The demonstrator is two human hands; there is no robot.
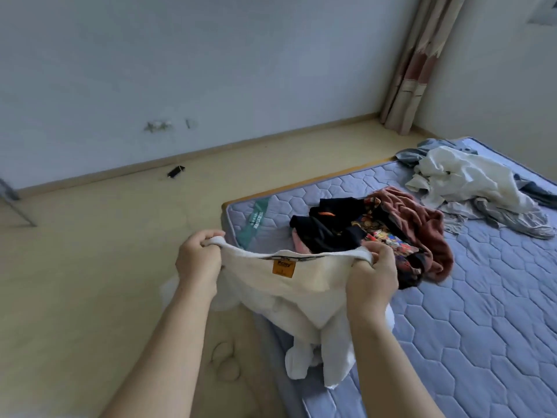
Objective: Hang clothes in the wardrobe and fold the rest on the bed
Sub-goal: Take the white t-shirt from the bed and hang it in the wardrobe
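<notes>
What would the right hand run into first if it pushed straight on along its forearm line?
Most likely the pile of dark clothes on the mattress, just beyond the right hand, which grips the white garment. Depth is unclear, so it may pass above.

Soft white knit garment; quilted matt mattress; smooth pale floor.

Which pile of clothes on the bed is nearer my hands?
The dark pile with black and reddish-brown pieces, just beyond your right hand; the white-and-grey pile lies farther back.
</notes>
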